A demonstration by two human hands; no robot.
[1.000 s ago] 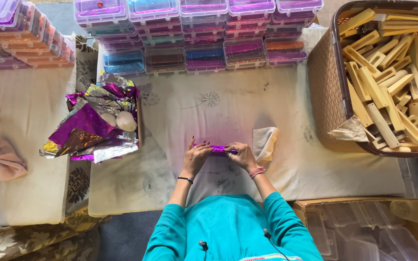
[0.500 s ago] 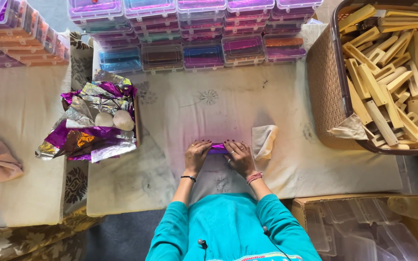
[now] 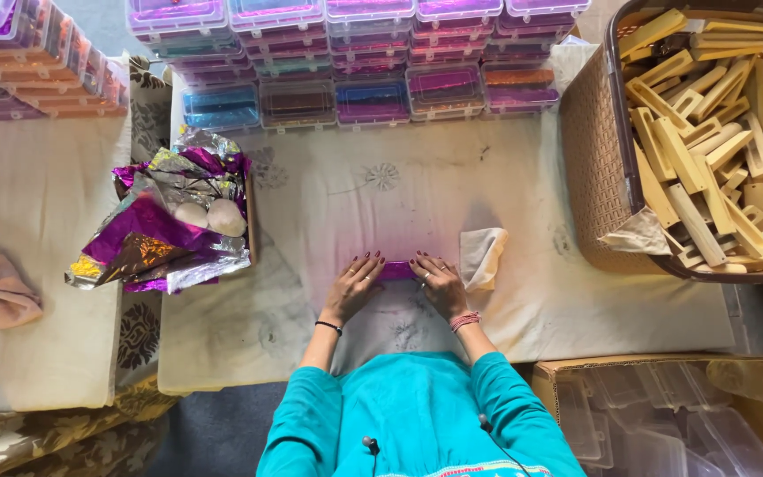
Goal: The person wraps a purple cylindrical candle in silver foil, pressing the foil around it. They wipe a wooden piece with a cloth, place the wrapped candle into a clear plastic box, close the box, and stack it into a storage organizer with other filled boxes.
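Both the left hand (image 3: 352, 287) and right hand (image 3: 437, 283) press flat, fingers spread, on a small purple foil-wrapped bar (image 3: 396, 270), seemingly light, stiff, slippery, best pinched at its ends.

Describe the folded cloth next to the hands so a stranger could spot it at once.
Start at the big brown basket of pale wooden blocks on the right, then move left across the white table cover. The small cream folded cloth lies just beside the right hand; unlike the foil-wrapped purple piece, it is plain and matte.
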